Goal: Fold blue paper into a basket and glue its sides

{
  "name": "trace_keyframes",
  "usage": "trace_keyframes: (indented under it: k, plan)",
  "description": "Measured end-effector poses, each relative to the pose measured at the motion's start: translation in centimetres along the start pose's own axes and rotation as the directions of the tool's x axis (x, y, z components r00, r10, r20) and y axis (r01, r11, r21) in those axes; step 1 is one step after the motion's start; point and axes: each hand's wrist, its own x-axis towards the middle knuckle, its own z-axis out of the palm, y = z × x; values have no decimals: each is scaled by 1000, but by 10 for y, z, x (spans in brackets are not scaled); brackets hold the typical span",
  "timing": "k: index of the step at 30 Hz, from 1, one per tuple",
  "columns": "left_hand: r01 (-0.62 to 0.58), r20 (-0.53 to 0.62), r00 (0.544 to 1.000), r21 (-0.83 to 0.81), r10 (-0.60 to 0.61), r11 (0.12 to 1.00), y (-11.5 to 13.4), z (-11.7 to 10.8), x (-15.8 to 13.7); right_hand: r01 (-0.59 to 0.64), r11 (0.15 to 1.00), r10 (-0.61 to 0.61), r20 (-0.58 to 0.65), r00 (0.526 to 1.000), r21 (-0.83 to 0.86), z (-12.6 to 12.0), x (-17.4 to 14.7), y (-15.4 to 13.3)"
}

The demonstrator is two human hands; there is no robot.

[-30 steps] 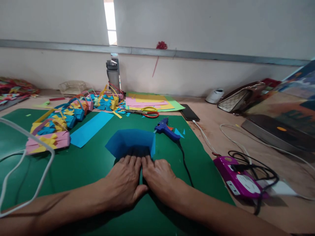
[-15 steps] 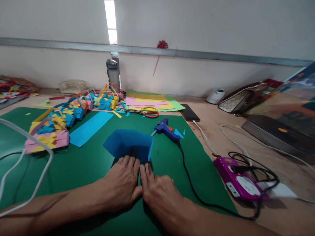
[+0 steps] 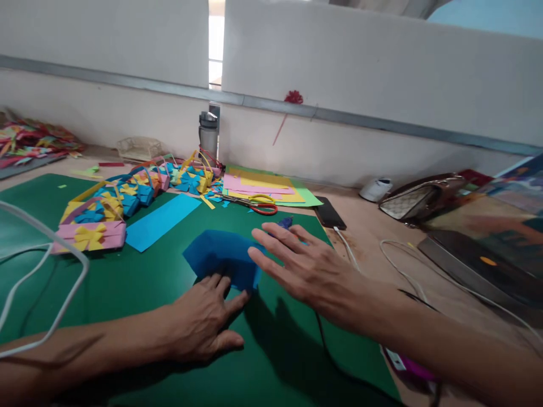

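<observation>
head | blue paper (image 3: 224,252) | bent upward, angular corners | left hand (image 3: 203,319) touching

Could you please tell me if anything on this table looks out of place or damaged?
Nothing looks clearly damaged. It is only slightly untidy: paper scraps lie loose by the scissors, and the coloured sheets overlap with uneven edges. The glue gun is mostly hidden behind the right hand, so I cannot judge it.

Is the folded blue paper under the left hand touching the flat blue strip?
Apart: the head view plainly shows green mat between the folded blue paper and the flat blue strip.
</observation>
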Motion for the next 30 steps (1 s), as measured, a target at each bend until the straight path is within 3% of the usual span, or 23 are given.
trace_keyframes:
  k: [5,12,16,22,24,26,28,30]
  plan:
    - [28,15,999,40,-29,999,4,1,0,3,1000,-3,22,1000,2,26,14,16]
    - [208,19,977,159,-214,965,17,-1,3,-18,998,16,35,999,62,21,19,13]
    - [202,51,977,110,-209,973,15,-7,5,-5,996,4,6,1000,85,24,20,15]
    - [189,0,982,114,-190,975,11,-6,8,17,995,-13,-31,999,103,30,27,27]
    - [188,-75,981,143,-179,972,10,-5,6,-11,990,20,-60,998,142,31,29,30]
    - [168,-231,966,205,-119,964,8,-7,3,-104,970,128,-101,987,218,30,32,32]
    - [116,-402,916,275,5,954,4,-11,-1,-221,919,274,-126,953,328,30,34,31]
    - [10,-499,850,329,165,944,-1,-16,-5,-321,831,410,-111,905,455,29,36,28]
